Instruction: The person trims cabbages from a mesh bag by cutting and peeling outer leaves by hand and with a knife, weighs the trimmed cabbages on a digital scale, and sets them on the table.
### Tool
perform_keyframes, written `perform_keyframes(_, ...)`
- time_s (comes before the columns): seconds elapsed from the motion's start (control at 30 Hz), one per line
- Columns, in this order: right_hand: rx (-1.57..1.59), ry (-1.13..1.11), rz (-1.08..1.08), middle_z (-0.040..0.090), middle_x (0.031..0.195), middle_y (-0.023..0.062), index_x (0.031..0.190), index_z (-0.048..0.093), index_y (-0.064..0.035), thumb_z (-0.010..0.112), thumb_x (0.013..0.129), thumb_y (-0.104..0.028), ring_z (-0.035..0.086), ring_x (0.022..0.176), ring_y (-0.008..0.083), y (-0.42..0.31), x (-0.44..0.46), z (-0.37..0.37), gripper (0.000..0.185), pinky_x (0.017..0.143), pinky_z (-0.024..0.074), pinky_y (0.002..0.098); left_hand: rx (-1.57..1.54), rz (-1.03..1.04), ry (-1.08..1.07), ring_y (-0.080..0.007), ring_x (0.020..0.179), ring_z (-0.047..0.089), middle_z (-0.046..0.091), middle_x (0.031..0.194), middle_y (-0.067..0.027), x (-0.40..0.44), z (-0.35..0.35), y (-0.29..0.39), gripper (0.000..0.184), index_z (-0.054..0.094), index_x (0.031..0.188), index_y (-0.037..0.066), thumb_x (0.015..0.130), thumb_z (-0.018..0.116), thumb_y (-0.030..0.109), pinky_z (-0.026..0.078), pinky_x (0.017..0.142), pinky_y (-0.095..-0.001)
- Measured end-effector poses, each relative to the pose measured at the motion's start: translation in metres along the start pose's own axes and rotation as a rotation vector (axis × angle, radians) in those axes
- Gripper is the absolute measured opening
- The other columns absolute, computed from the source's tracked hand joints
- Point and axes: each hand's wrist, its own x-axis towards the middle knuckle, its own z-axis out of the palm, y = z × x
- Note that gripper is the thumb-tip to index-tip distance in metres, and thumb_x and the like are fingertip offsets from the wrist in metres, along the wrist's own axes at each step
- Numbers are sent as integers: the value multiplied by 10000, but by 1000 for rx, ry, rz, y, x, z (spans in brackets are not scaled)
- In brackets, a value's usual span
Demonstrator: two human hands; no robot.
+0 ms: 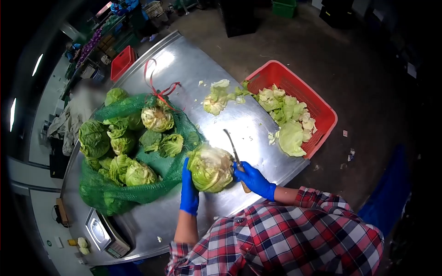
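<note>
A large cabbage (211,169) with browned, pale outer leaves is above the metal table. My left hand (189,189), in a blue glove, supports its left side. My right hand (254,179), gloved too, is closed round the wooden handle of a knife (234,149) at the cabbage's right side; the curved blade points up and away from me. Left of the cabbage lies an open green mesh bag (159,188) holding several cabbages (94,139), with loose leaves (171,145) on it and a red ribbon (161,93) at its top.
Trimmed leaves (215,102) lie on the metal table (191,60). A red crate (329,117) of leaves stands against the table's right edge. A scale (108,237) sits at the near left corner. Beyond the table's left side are a red basket (122,63) and people in blue.
</note>
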Motion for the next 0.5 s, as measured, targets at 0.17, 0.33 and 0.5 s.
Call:
perform_keyframes(0.17,-194,-186,54,607,857,79,1254,439,-18,527,960,-260,565,738,106,-11,6,17,391,695,495,294,585,307,124,-254,1327,333,309,1472,-126,-45,-1,14,837,171,1482,70,800,655,109,274,1099,-357)
perform_keyframes(0.33,-654,-95,-323,636,902,219,1217,451,-29,536,925,-229,637,737,359,-6,4,20,364,621,502,432,433,366,141,-245,1331,320,259,1504,-104,-39,-4,14,861,201,1477,63,770,691,113,268,1099,-350)
perform_keyframes(0.5,-706,-133,-268,616,837,255,1112,480,-17,513,908,-210,612,745,418,-37,-9,26,283,624,484,487,342,318,176,-240,1315,342,273,1498,-99,-31,1,17,818,233,1471,75,789,683,113,288,1087,-348)
